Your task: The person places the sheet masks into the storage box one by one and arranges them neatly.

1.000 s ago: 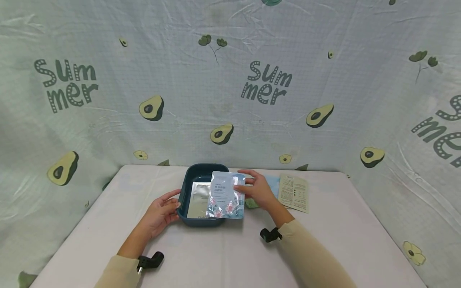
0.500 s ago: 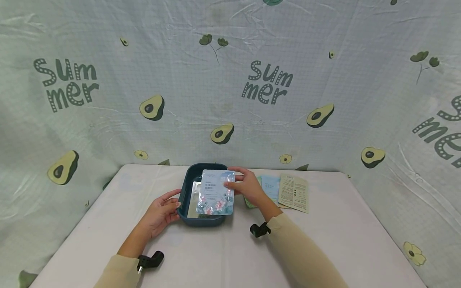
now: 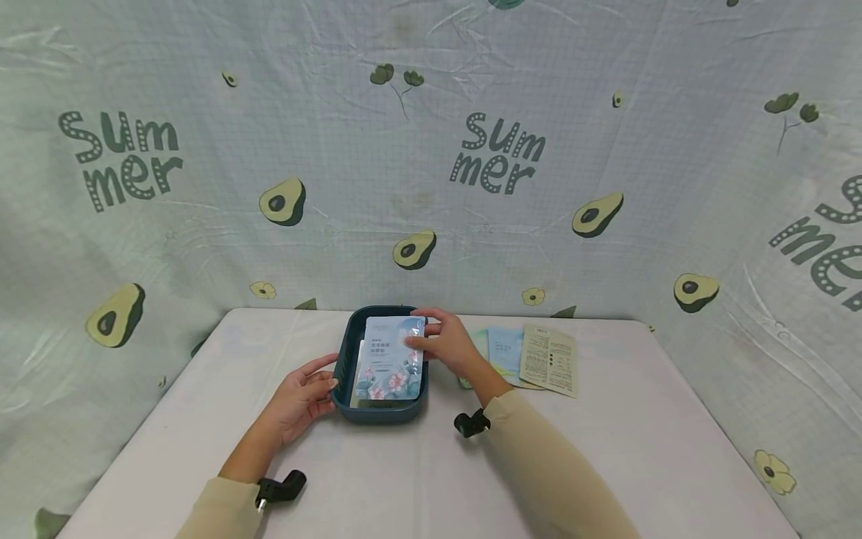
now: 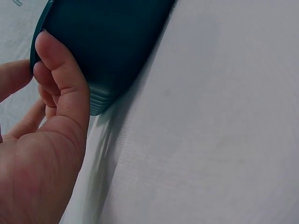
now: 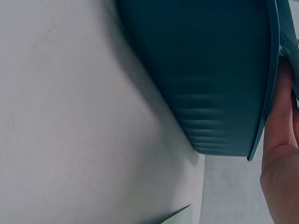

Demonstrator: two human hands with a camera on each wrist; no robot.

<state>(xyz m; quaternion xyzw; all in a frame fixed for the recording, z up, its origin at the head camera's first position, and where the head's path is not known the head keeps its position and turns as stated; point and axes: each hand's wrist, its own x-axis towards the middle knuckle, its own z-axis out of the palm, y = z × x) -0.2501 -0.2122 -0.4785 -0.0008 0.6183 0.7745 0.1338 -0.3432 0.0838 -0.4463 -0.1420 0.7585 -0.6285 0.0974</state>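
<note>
A dark teal plastic basket [image 3: 380, 416] stands on the white table. My left hand [image 3: 303, 400] holds its left rim; the left wrist view shows the thumb [image 4: 63, 65] against the outer wall. Over the basket, my right hand [image 3: 454, 348] pinches the right edge of a pale blue sheet mask packet [image 3: 392, 363] with pink flowers printed low on it. Beneath lies a silvery-white packet [image 3: 356, 394], mostly covered. In the right wrist view, my fingers [image 5: 281, 107] reach past the basket's rim, and the packet is largely out of sight.
Right of the basket lie overlapping flat packets: a beige one [image 3: 548, 361] with printed text, a light blue one [image 3: 505, 352] and a greenish one [image 3: 480, 340] partly behind my right arm. A patterned cloth [image 3: 431, 150] hangs behind the table.
My right hand has carried the pale blue packet leftward, from overhanging the basket's right rim to within its outline. More of the silvery packet is covered. The left hand stays put.
</note>
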